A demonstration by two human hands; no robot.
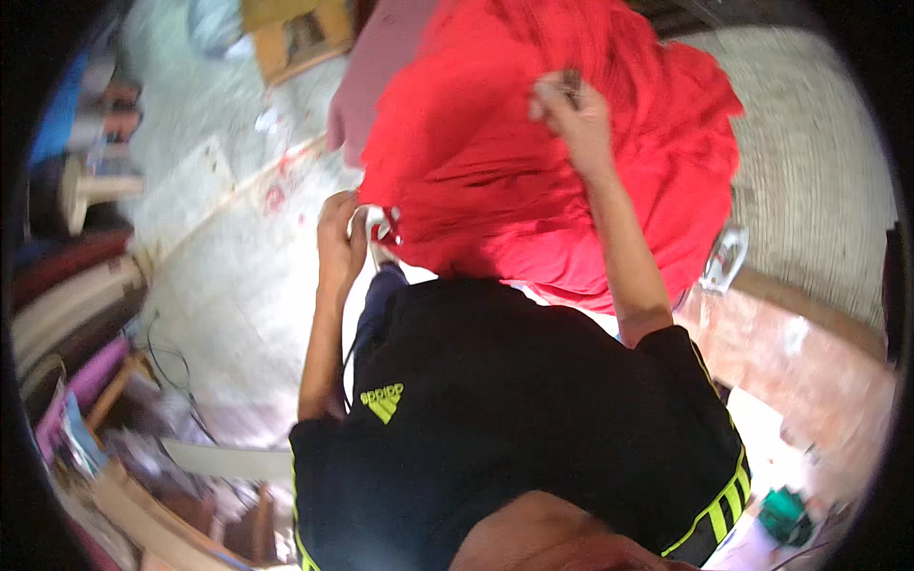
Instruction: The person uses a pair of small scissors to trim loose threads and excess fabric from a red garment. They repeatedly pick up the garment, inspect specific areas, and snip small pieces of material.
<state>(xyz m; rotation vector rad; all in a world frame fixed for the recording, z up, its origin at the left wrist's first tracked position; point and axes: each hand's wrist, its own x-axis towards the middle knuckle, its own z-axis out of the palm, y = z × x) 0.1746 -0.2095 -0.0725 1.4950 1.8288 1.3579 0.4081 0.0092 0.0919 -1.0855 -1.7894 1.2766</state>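
Head view, right hand point(574, 116): fingers were closed on a small dark object point(572, 86), blurred, over red cloth point(476, 143).
Left hand point(339, 243): fingers curled at the cloth's left edge; I could not tell whether they gripped it.
Red cloth: lay rumpled below the right fingers and beside the left.
Mauve cloth point(354, 109): showed beyond the left fingers.

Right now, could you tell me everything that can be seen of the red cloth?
The red cloth is bright, plain and soft-looking. It lies in a broad, rumpled heap with many creases and an uneven outline, in front of the person. Mauve material shows along its upper left side. The left hand is at its left edge, and the blurred right hand is over its upper part; whether either grips it cannot be told.
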